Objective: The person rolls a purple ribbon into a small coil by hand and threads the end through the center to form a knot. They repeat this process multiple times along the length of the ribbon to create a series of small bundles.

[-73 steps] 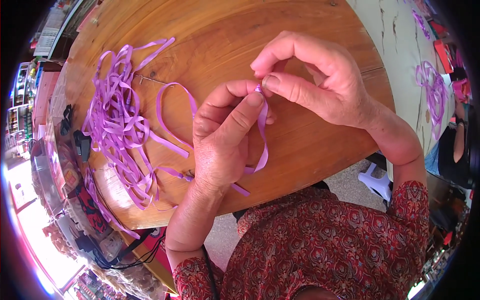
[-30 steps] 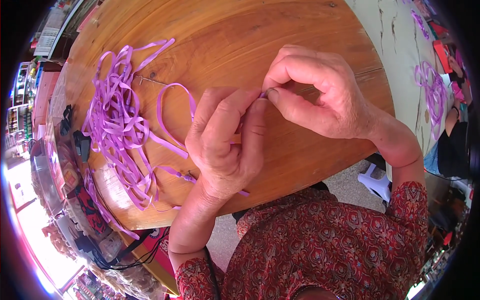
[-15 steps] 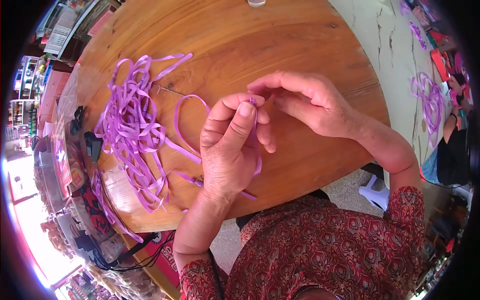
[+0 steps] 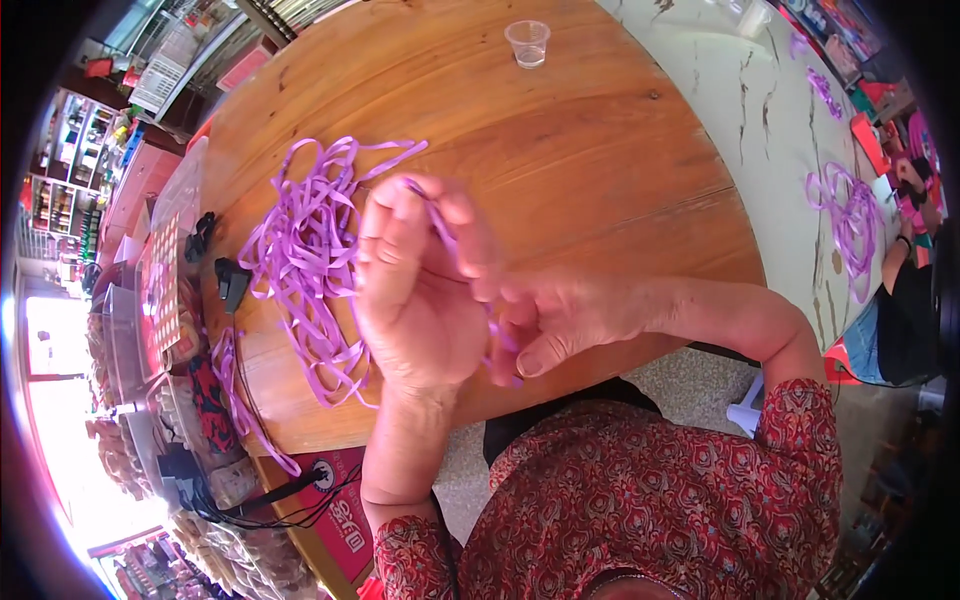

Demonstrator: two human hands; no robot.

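My left hand [image 4: 425, 280] is raised over the near part of the wooden table, palm turned up. Its thumb and fingers pinch a narrow purple ribbon [image 4: 443, 228] that runs down across the fingers. Just right of the left palm, my right hand [image 4: 585, 315] is curled around the lower stretch of the same ribbon, slightly blurred. A bit of ribbon shows beside its fingertips. To the left of my hands lies a loose, tangled pile of purple ribbons [image 4: 310, 240] on the table.
A clear plastic cup [image 4: 528, 45] stands at the table's far side. Black clips [image 4: 232, 284] lie by the left edge, with more ribbon [image 4: 235, 390] near packed goods. On the right, a marble-patterned table [image 4: 735, 130] holds another ribbon pile [image 4: 848, 215], beside another person's arm [image 4: 897, 260].
My right hand has come down from beside the left fingertips to the ribbon's lower part. My left hand has turned its palm further up. The view has shifted, bringing the whole cup into sight.
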